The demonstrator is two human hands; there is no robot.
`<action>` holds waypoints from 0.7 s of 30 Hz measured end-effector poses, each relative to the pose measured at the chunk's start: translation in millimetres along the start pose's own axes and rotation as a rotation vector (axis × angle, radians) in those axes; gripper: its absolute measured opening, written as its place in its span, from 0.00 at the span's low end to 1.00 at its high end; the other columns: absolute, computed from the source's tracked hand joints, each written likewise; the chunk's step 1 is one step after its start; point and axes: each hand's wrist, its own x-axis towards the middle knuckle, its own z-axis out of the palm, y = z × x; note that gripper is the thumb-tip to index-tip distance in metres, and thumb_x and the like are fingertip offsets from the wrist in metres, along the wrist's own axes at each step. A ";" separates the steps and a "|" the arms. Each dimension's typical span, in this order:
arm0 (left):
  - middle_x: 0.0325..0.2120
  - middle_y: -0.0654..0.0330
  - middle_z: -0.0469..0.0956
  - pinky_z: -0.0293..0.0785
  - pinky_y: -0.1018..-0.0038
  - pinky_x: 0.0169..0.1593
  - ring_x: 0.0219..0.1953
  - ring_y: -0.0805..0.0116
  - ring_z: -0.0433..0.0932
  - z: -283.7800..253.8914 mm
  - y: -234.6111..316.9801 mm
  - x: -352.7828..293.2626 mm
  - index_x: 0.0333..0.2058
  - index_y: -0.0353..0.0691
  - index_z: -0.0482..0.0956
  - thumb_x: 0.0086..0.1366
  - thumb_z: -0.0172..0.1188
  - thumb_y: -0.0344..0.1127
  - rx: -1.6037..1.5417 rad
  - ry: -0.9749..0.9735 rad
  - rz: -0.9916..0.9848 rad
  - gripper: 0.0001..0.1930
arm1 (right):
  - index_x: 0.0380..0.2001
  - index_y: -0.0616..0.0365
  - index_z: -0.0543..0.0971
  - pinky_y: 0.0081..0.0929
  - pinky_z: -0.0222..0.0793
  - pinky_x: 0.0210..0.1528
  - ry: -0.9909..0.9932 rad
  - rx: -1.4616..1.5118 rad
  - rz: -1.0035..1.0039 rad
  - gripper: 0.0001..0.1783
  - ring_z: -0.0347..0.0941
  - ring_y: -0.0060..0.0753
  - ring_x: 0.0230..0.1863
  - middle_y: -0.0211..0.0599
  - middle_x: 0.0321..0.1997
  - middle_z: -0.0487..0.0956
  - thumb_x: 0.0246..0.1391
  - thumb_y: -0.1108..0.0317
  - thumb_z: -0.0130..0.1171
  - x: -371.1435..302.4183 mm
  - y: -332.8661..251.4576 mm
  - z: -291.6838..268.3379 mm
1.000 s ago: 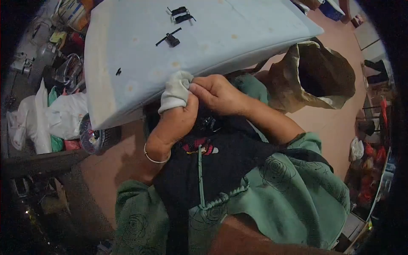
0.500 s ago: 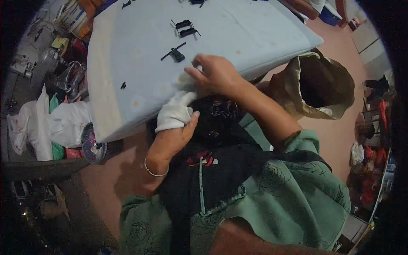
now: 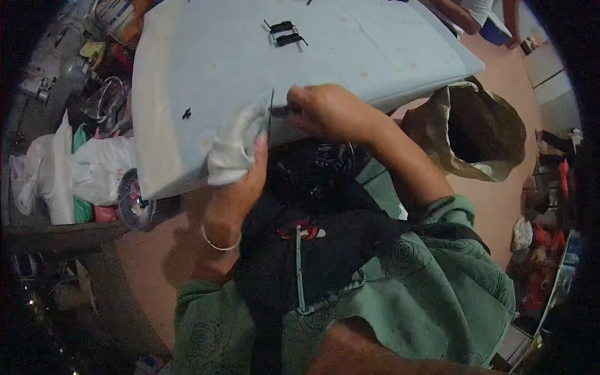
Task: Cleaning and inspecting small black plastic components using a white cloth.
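Observation:
My right hand [image 3: 328,112] is bare and pinches a small black part with a thin rod [image 3: 271,109] across its end, above the front edge of a pale blue padded board [image 3: 225,69]. Just left of it is my left hand [image 3: 240,150], its fingers wrapped in white glove-like cloth and blurred. Those fingers curve round the rod's side with the bare thumb apart; whether they touch the rod is unclear. Two similar black parts [image 3: 285,34] lie side by side farther back on the board. A tiny black piece [image 3: 186,114] rests toward its left.
Dark material with shiny black bits [image 3: 319,162] lies below my hands. To the right stands an open brown sack [image 3: 444,119]. White plastic bags [image 3: 103,172] and a clear round tub [image 3: 136,206] crowd the left. Another person's arm [image 3: 459,15] shows at the far right.
The nearest black part has left the board and is now in my right hand. My left hand has shifted left and slightly up. The view has moved a little.

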 end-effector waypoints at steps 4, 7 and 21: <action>0.20 0.64 0.71 0.64 0.81 0.23 0.19 0.80 0.67 -6.9 -6.0 8.7 0.42 0.36 0.70 0.62 0.47 0.32 -0.420 -0.244 -0.301 0.11 | 0.30 0.61 0.66 0.41 0.63 0.28 -0.164 0.166 -0.146 0.12 0.67 0.55 0.28 0.47 0.26 0.70 0.44 0.68 0.55 -17.3 -20.8 -19.1; 0.18 0.65 0.71 0.64 0.81 0.22 0.18 0.80 0.67 -12.6 -7.8 15.2 0.41 0.38 0.71 0.62 0.48 0.34 -0.554 -0.410 -0.489 0.11 | 0.32 0.60 0.67 0.41 0.63 0.28 -0.137 0.126 -0.202 0.13 0.67 0.54 0.29 0.47 0.26 0.70 0.44 0.67 0.56 -26.4 -28.4 -26.2; 0.31 0.61 0.73 0.70 0.80 0.34 0.30 0.75 0.72 13.0 12.6 -8.3 0.39 0.35 0.70 0.60 0.51 0.30 -1.308 -0.278 -0.608 0.09 | 0.33 0.60 0.71 0.32 0.63 0.22 0.154 0.307 -0.317 0.13 0.68 0.44 0.22 0.38 0.21 0.69 0.41 0.72 0.59 -37.4 -43.1 -23.9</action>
